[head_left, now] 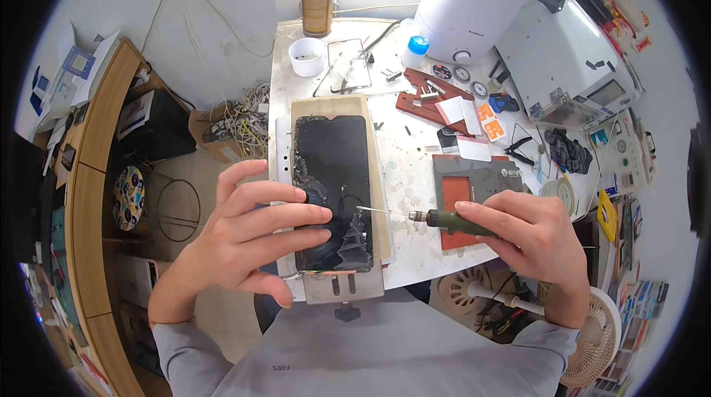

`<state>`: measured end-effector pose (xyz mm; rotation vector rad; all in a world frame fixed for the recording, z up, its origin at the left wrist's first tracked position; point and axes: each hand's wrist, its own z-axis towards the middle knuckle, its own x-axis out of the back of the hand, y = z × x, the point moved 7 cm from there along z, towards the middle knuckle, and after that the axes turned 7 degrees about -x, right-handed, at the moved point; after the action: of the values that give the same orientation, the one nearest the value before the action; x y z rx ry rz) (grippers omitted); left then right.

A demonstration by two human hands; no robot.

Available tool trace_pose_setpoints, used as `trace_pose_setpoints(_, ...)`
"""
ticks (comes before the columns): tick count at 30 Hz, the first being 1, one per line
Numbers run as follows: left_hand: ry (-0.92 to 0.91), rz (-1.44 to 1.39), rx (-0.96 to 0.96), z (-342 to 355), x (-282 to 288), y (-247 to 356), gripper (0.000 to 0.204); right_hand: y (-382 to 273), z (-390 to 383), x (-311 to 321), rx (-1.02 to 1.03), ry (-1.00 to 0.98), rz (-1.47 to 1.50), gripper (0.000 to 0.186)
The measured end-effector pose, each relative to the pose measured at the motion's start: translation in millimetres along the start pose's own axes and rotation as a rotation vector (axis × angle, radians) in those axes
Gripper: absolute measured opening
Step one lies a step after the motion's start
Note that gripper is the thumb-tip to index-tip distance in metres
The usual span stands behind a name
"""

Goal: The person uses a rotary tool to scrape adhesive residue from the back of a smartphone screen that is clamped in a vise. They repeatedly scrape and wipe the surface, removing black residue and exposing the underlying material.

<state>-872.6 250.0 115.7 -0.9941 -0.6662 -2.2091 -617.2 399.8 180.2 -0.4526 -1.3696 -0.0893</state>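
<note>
At the centre we see a phone screen (pixel 333 149), glossy black like glass, rough and flaky in patches; right of centre, a tool's metal chuck (pixel 418 216). The shirt (pixel 348 356) at the bottom is matt grey cloth, the far-left cabinet (pixel 90 241) smooth wood.

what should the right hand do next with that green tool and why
Probably the right hand should ease the tip of the green-handled tool toward the ragged grey patch on the phone screen: the tip sits close to it, and the left hand's fingers lie over the screen, perhaps steadying it. Whether the tip touches is unclear.
</note>
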Motion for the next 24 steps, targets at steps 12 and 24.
trace_pose_setpoints(12, -0.014, 0.012, 0.013, 0.8, 0.4, 1.5, 0.091, -5.9, -5.8, -3.9, 0.006, 0.008, 0.052, 0.053)
trace_pose_setpoints(24, -0.019, -0.051, 0.036, 3.4, 0.8, 2.8, 0.091, -11.8, -7.9, -3.1, 0.005, 0.034, 0.009, 0.053)
